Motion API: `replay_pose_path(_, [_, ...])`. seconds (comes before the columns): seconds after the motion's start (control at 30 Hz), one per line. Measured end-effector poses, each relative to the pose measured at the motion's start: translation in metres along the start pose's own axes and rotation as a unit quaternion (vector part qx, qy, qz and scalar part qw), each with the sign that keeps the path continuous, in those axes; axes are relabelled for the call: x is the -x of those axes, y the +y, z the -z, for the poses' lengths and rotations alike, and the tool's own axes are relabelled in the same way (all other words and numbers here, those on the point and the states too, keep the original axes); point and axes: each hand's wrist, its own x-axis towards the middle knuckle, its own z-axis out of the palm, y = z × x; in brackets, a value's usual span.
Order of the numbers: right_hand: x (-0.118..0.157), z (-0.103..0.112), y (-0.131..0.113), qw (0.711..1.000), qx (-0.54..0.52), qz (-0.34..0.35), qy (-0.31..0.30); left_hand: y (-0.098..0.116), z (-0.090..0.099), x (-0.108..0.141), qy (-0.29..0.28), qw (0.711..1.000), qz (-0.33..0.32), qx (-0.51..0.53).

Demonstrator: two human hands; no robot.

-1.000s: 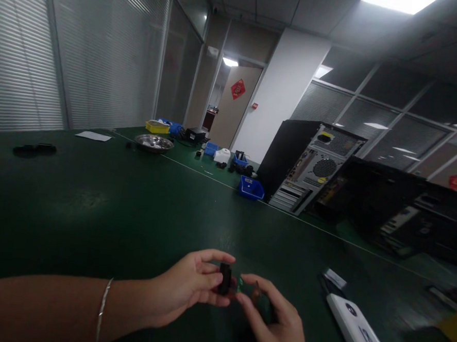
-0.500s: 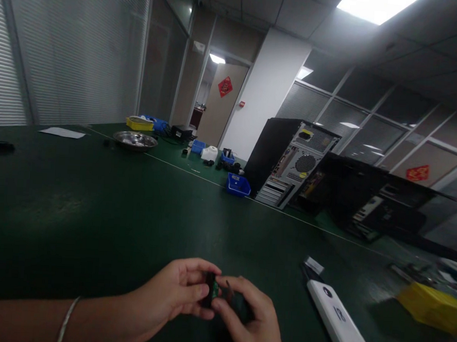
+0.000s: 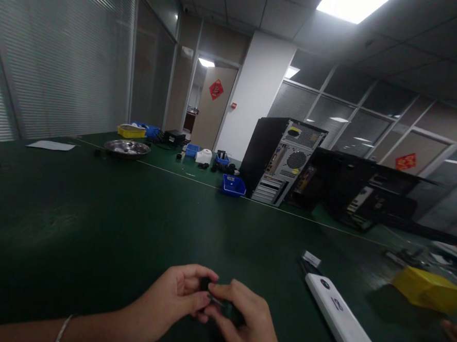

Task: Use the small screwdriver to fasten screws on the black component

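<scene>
Hands meet low over the green counter (image 3: 93,224), pinching one small black part between them.

Left hand (image 3: 174,296) curls its fingers and thumb shut around the small black part (image 3: 205,284), of which only a dark sliver shows between the fingertips; right hand (image 3: 242,321) closes on the same part from the other side, its fingertips touching those of the left. Most of the part is covered by both hands, so its shape, long axis and facing cannot be made out, and the right wrist is cut off by the bottom edge. Just right of the hands a long white device (image 3: 339,317) lies on the counter, running off the lower edge. Farther right a yellow box (image 3: 430,289) is blurred. Well behind stands an opened computer tower (image 3: 283,161).
</scene>
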Motion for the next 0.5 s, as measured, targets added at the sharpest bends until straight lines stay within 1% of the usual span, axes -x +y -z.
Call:
replay_pose_path(0.13, [0.001, -0.001, -0.001, 1.000, -0.001, 0.010, 0.003, 0.002, -0.001, 0.000, -0.005, 1.000, 0.002, 0.030])
replay_pose_path(0.23, [0.002, -0.001, 0.001, 1.000, 0.001, 0.018, 0.009, -0.001, 0.001, -0.003, -0.003, 0.999, -0.001, 0.040])
replay_pose_path(0.33, [0.003, -0.003, 0.004, 0.999, 0.006, 0.031, 0.022, -0.006, 0.003, -0.004, -0.003, 0.999, -0.011, 0.037])
replay_pose_path(0.5, [0.002, -0.009, 0.007, 0.997, 0.030, 0.054, 0.041, -0.008, 0.004, -0.004, 0.011, 1.000, -0.006, 0.022])
